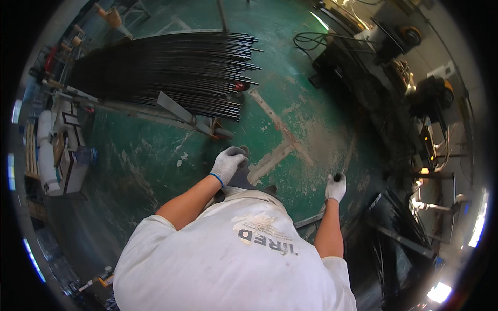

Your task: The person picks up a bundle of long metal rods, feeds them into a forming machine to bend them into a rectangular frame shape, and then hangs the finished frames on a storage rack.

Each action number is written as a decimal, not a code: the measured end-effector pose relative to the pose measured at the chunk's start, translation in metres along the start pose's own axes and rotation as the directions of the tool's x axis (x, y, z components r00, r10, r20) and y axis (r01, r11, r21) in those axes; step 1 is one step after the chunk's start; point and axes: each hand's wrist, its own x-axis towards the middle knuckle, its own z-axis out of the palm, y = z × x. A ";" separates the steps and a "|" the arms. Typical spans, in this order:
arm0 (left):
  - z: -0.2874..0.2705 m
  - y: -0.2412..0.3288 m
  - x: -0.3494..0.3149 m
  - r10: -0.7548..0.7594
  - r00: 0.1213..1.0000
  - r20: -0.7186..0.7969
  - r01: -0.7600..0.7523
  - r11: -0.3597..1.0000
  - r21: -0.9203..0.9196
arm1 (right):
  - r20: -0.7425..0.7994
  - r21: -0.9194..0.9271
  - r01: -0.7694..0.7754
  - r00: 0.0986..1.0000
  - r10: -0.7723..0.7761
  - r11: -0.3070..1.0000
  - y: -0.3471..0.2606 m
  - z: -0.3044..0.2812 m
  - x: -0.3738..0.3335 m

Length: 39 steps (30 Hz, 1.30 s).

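Observation:
My left hand [228, 165], in a white knit glove with a dark coating and blue cuff, is in front of my waist. Its fingers are curled closed, and nothing sticks out of them. Out to my right, my right hand [336, 187] wears the same kind of glove. Its dark fingertips are folded into a fist, and whatever may be inside is hidden. Ahead of my left hand, a large bundle of long black rods [171, 72] lies on a metal stand [179, 115], its uneven ends toward the middle.
A long dark machine [358, 88] with cables runs along the right. More black bars [397, 228] lean at lower right beside a metal rail. White containers [62, 147] stand at far left. The green floor [140, 150] is worn, with a scuffed marking [282, 135] ahead.

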 end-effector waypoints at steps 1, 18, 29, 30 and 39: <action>-0.008 0.003 0.006 0.023 0.999 -0.032 -0.024 0.999 -0.037 | 0.029 0.030 0.066 0.997 -0.066 0.997 -0.040 0.011 0.016; -0.141 0.096 0.108 0.167 0.926 -0.339 -0.255 0.937 -0.237 | 0.508 -0.027 0.875 0.428 -0.747 0.483 -0.560 0.249 0.065; -0.087 0.070 0.080 -0.150 0.840 -0.522 -0.115 0.890 -0.442 | 0.654 -0.201 0.924 0.375 -0.657 0.327 -0.636 0.305 0.088; -0.084 0.073 0.084 -0.173 0.829 -0.532 -0.115 0.878 -0.465 | 0.694 -0.166 0.930 0.346 -0.632 0.327 -0.637 0.301 0.086; -0.037 0.131 0.132 -0.024 0.797 -0.603 -0.294 0.857 -0.423 | 0.826 0.013 0.971 0.123 -0.550 0.237 -0.659 0.306 0.126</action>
